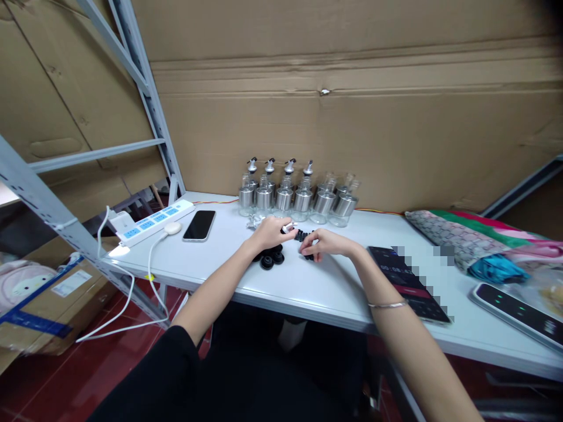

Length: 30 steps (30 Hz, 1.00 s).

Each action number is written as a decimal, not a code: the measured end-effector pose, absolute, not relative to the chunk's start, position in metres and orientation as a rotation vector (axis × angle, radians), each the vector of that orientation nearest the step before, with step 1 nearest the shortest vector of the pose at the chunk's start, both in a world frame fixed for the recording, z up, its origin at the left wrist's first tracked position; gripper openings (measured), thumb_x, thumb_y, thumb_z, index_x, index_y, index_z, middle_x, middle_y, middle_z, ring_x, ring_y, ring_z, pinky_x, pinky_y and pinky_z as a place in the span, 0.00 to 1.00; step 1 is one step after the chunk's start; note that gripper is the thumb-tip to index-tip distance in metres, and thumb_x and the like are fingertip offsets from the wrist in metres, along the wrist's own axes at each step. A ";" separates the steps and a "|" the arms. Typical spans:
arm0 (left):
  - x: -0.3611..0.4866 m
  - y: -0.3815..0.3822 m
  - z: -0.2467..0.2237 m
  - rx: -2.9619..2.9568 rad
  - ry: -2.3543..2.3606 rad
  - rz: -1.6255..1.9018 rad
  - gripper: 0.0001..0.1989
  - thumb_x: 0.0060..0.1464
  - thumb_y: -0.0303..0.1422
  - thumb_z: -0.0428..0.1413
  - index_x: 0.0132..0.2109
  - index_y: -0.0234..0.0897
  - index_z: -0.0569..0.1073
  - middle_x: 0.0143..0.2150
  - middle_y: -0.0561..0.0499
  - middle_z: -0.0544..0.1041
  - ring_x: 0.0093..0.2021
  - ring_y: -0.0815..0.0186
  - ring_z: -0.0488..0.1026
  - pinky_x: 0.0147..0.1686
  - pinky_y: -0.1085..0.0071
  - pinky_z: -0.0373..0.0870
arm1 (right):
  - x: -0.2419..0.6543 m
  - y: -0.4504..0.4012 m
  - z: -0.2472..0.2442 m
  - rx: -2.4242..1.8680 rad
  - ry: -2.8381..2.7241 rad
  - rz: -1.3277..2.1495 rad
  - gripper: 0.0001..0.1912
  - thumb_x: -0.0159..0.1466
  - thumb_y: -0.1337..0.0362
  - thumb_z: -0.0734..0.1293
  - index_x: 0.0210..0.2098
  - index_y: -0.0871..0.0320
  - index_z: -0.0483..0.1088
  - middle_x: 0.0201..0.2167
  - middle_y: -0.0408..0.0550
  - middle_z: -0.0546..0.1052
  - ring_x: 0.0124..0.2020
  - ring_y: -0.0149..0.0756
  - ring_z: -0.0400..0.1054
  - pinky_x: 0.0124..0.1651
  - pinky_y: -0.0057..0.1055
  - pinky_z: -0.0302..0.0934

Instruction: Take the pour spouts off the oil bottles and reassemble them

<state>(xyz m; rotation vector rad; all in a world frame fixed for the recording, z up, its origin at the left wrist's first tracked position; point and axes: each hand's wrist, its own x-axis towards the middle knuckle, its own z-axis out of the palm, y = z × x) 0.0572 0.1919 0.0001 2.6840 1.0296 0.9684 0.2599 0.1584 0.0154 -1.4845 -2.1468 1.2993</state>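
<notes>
My left hand (269, 232) is closed around a small silver-white piece (288, 227) that looks like a pourer spout. Just to its right, my right hand (324, 242) reaches down to the tabletop with fingertips drawn together. Small black parts (301, 234) lie in a row between the hands, and more black shows under the right fingers; whether those fingers grip one is hidden. Round black stoppers (267, 262) sit below my left wrist. Behind the left hand lie clear-wrapped silver pieces (255, 221). Glass bottles with steel sleeves (302, 199) stand behind, several topped by silver pourers (289, 166).
On the left are a phone (199, 225) and a white power strip (156, 221) with a cable. To the right lie a tablet showing a timer (409, 281), a grey device (519, 313) and folded colourful bags (475, 240). Cardboard (352, 129) backs the table.
</notes>
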 end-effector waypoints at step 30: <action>0.058 0.192 0.006 2.577 1.037 1.025 0.16 0.60 0.43 0.47 0.28 0.38 0.65 0.23 0.54 0.71 0.29 0.65 0.68 0.40 0.69 0.61 | 0.271 0.166 0.008 -1.369 -2.200 1.263 0.26 0.41 0.59 0.76 0.39 0.60 0.74 0.27 0.41 0.69 0.29 0.30 0.65 0.34 0.29 0.63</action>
